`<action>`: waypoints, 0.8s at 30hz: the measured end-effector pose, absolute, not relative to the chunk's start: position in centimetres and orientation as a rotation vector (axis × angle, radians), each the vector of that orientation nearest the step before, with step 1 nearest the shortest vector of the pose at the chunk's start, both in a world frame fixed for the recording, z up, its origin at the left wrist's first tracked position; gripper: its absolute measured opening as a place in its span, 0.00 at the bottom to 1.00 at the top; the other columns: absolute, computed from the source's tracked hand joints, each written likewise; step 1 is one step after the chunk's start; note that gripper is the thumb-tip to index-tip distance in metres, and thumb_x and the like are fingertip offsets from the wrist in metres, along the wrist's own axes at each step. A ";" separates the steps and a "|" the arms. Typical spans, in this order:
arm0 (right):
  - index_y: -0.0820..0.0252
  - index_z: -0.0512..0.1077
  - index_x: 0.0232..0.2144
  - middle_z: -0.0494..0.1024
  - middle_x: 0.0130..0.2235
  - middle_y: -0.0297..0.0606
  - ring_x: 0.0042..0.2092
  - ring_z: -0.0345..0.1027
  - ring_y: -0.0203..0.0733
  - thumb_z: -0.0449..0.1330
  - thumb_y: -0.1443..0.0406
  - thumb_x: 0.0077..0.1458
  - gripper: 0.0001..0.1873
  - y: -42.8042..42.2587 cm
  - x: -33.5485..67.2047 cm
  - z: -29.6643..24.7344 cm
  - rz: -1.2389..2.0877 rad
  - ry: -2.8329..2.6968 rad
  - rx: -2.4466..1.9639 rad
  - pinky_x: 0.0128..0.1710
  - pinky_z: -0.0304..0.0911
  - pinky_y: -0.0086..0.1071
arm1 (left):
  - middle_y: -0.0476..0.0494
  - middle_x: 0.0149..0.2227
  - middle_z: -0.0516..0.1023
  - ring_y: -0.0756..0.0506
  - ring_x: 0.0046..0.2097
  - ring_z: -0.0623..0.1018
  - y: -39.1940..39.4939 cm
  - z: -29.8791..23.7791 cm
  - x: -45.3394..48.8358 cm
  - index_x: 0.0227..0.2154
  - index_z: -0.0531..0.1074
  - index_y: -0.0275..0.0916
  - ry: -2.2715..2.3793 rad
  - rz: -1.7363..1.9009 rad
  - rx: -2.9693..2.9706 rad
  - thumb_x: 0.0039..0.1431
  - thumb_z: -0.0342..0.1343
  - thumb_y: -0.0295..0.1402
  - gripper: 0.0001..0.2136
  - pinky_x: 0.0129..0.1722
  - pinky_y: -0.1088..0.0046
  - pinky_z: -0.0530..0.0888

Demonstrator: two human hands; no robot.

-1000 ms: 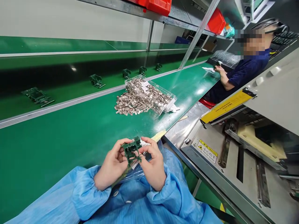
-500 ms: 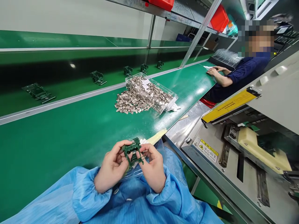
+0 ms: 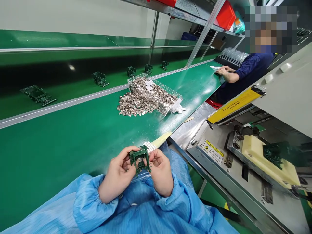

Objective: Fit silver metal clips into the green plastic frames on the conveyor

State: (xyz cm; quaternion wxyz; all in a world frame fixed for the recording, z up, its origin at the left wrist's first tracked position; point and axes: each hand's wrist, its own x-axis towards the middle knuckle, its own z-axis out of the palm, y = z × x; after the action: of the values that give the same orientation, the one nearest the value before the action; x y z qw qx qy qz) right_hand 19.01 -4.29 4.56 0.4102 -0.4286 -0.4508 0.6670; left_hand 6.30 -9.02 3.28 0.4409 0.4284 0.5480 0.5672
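Note:
Between my two hands, over the near edge of the bench, is a dark green plastic frame (image 3: 140, 159) with an opening in its middle. My left hand (image 3: 118, 172) is closed on its left side, thumb below and fingers behind. On the right side, my right hand (image 3: 162, 170) pinches the frame with thumb and fingers. Behind the frame lies a white sheet marked with a grid (image 3: 149, 147), partly hidden, and beside it a pale yellow strip (image 3: 162, 139). Clear plastic film shows under my hands.
A clear tray (image 3: 174, 105) of small metal pieces lies beside a loose pile of them (image 3: 133, 104). Several green frames (image 3: 99, 79) stand on the rear belt. At right is a machine (image 3: 214, 165) with a cream fixture (image 3: 258, 156). A co-worker (image 3: 248, 73) sits farther along the bench.
The green frame has turned slightly in my hands, and my right thumb has drawn out of its middle to the right side. The machine's cream fixture has shifted, showing more of a dark green part.

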 end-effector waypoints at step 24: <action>0.60 0.69 0.26 0.69 0.21 0.31 0.24 0.60 0.35 0.53 0.52 0.59 0.19 -4.2 21.1 -3.1 1.306 -1.638 -1.226 0.25 0.53 0.28 | 0.47 0.34 0.76 0.49 0.36 0.78 -3.0 1.7 9.1 0.42 0.66 0.37 1.243 1.618 0.906 0.44 0.63 0.31 0.20 0.33 0.80 0.74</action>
State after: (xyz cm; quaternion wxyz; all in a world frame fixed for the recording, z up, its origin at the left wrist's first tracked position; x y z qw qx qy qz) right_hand 21.13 -4.15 -3.11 0.3497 -0.4733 -0.6323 0.5039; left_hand 9.15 -2.99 1.66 0.4392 0.3648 0.5001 0.6511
